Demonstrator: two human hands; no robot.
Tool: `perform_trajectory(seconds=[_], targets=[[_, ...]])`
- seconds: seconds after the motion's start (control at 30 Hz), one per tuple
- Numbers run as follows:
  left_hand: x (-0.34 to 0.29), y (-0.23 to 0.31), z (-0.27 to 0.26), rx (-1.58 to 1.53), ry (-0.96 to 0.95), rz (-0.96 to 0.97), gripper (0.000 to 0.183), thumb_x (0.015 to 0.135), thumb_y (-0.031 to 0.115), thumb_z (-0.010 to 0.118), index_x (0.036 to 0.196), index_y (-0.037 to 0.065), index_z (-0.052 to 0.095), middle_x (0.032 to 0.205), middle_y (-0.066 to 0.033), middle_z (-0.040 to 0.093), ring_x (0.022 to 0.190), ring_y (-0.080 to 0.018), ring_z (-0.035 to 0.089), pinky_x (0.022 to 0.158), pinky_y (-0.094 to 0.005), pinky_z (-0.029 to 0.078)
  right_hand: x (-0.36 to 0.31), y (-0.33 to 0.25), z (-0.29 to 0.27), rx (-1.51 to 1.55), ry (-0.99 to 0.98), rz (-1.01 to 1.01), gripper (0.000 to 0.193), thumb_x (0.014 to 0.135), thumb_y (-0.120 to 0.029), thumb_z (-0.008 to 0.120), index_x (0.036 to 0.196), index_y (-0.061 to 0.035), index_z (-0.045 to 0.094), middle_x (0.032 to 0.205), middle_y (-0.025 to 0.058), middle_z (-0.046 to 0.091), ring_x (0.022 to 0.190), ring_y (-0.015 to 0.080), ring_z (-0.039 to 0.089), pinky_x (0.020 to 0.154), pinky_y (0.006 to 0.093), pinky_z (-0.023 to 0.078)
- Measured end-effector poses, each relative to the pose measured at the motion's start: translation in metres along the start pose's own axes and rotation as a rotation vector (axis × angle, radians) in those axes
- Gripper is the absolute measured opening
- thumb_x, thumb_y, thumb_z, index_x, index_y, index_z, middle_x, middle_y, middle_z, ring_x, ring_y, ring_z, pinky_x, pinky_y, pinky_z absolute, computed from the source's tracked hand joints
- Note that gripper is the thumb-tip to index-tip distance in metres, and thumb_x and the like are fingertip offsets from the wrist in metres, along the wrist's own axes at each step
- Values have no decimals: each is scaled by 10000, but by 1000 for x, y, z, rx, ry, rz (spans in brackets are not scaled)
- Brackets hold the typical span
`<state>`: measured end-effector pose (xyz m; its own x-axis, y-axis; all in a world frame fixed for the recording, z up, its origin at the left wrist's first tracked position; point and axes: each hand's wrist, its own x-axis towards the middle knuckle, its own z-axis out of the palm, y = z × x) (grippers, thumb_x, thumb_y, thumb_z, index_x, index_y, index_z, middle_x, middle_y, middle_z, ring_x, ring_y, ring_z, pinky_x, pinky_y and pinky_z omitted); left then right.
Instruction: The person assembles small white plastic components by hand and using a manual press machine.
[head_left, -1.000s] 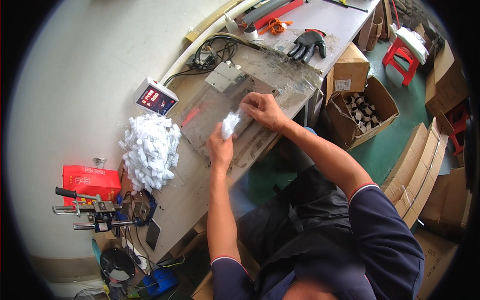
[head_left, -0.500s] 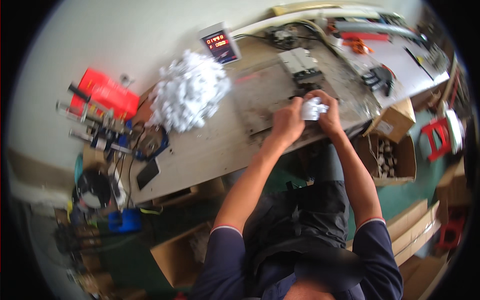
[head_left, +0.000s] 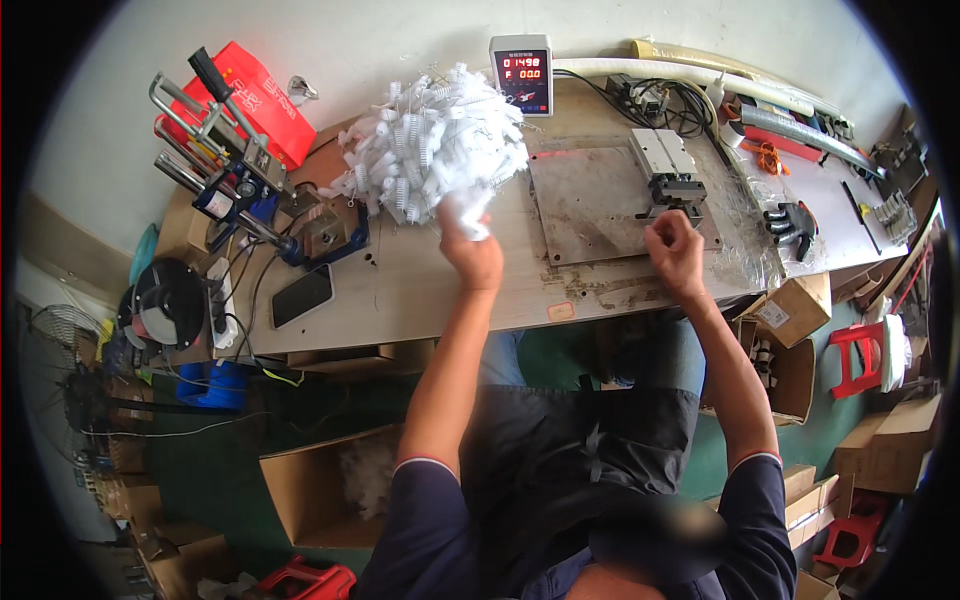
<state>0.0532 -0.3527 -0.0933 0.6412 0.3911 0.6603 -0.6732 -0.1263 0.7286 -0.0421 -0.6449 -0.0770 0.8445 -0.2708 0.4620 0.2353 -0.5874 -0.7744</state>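
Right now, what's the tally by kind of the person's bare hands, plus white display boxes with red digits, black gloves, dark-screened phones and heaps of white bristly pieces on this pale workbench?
Bare hands, left hand and right hand: 2
White display box: 1
Black glove: 1
Dark-screened phone: 1
White bristly heap: 1
Total: 6

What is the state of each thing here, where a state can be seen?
Left grip: blurred, white material between its fingers
Right grip: fingers curled
White ribbed pieces: heaped loosely
Display box: upright, lit
Phone: lying flat, upper side dark
Black glove: lying unworn
Large carton at lower left: open
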Motion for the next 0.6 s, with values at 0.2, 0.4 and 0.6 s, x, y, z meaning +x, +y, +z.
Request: perform_trajectory(seconds=[0.2, 0.4, 0.6], targets=[[9, 6, -11, 2, 151, -165, 273, 984, -20, 545, 1257, 0, 539, 876, -55, 602, 774, -156, 575, 736, -317, 498, 38, -62, 101, -81, -165, 8, 265, 895, -293, 679, 938, -36, 726, 829, 185, 732, 767, 345, 732, 720, 416, 569], [10, -3, -11, 164, 94, -70, 204, 996, 3, 582, 1196, 0, 536, 843, -64, 585, 715, -157, 563, 688, -324, 488, 84, -117, 190, -69, -466, 380, 384, 857, -431, 695, 878, -53, 759, 805, 131, 757, 808, 304, 745, 769, 411, 574], [10, -10, -1, 228, 108, 22, 266, 977, -5, 608, 1234, -4, 538, 857, -79, 593, 728, -181, 572, 678, -339, 484, 103, -83, 226, -323, -286, 275, 309, 867, -325, 723, 836, -19, 755, 654, 57, 710, 531, 133, 663, 562, 318, 547]])
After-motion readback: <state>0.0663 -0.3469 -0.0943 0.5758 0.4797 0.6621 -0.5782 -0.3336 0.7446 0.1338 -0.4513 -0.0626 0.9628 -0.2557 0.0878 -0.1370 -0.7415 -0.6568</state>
